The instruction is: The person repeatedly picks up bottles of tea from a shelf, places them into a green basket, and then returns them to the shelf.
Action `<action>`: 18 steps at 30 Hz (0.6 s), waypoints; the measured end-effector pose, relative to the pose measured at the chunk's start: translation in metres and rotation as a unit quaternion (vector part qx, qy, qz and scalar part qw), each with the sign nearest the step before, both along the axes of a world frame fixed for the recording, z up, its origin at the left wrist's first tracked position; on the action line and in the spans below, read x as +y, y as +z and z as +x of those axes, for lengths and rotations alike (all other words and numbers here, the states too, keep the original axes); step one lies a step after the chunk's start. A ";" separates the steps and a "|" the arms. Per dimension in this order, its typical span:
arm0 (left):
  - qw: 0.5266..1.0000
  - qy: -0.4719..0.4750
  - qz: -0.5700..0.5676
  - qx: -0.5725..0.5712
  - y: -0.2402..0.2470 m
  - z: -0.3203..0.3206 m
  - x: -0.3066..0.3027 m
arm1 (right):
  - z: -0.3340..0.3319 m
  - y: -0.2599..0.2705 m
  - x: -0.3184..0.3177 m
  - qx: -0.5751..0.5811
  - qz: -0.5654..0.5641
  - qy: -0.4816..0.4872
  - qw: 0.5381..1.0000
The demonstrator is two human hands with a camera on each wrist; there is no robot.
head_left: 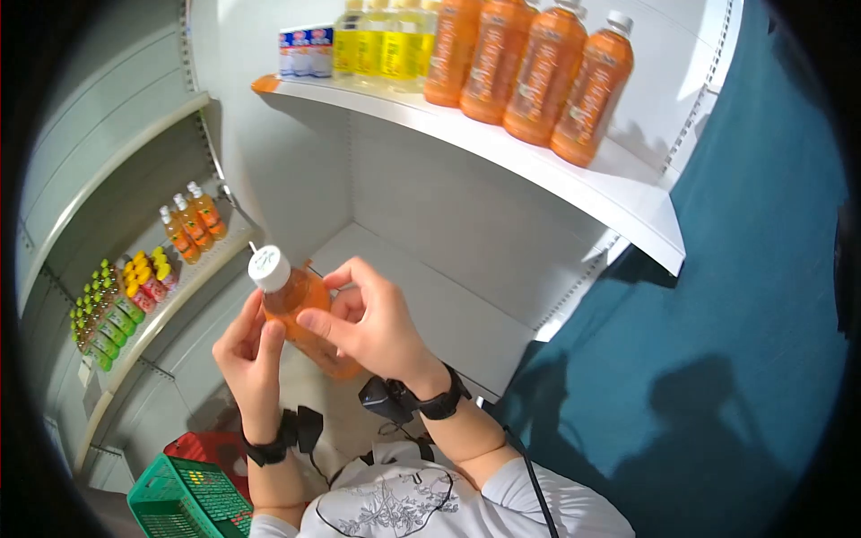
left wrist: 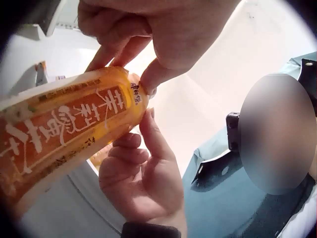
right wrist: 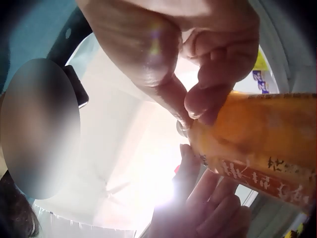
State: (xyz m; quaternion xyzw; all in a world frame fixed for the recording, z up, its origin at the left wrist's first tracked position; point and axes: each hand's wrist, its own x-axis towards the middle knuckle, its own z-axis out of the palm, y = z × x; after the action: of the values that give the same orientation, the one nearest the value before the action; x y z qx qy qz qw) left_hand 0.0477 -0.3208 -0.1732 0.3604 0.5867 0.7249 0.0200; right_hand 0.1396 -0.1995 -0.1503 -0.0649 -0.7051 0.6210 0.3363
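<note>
A bottle of orange drink (head_left: pixel 301 298) is held up in front of the body, tilted, its white cap (head_left: pixel 268 267) pointing up and to the left. My left hand (head_left: pixel 248 354) pinches it from the left near the shoulder. From the other side my right hand (head_left: pixel 384 327) grips it, thumb and fingers around the upper part. In the left wrist view the label (left wrist: pixel 74 119) with large white characters shows, and fingertips of both hands meet close to the neck. The cap is mostly hidden by fingers in both wrist views.
Tall orange bottles (head_left: pixel 543 76), yellow-labelled bottles (head_left: pixel 384 45) and small blue-and-white cartons (head_left: pixel 307 52) stand on the white shelf (head_left: pixel 502 143) ahead. A left shelf (head_left: pixel 202 269) carries smaller bottles. Below stands a green basket (head_left: pixel 170 498). A blue-green floor (head_left: pixel 717 296) lies right.
</note>
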 end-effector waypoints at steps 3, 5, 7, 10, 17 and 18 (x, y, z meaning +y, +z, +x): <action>0.998 -0.053 0.020 0.000 0.009 0.018 0.041 | 0.031 0.010 0.029 0.012 -0.002 -0.040 0.999; 0.995 -0.095 0.027 0.020 0.025 0.027 0.062 | 0.047 0.020 0.045 0.035 -0.005 -0.067 0.997; 0.991 -0.125 0.030 0.038 0.049 0.035 0.083 | 0.063 0.041 0.056 0.053 0.002 -0.102 0.993; 0.976 -0.191 0.065 0.075 0.091 0.050 0.113 | 0.085 0.076 0.069 0.062 0.012 -0.163 0.985; 0.945 -0.292 0.041 0.143 0.195 0.084 0.159 | 0.130 0.152 0.079 0.081 0.208 -0.365 0.904; 0.943 -0.322 -0.040 0.080 0.217 0.093 0.154 | 0.138 0.162 0.083 0.080 0.252 -0.386 0.884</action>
State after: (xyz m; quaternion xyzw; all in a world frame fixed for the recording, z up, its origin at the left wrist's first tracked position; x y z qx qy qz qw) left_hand 0.1411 -0.1664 0.0437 0.5854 0.4675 0.6248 0.2199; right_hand 0.2779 -0.1169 0.0116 -0.1953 -0.7278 0.2467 0.6093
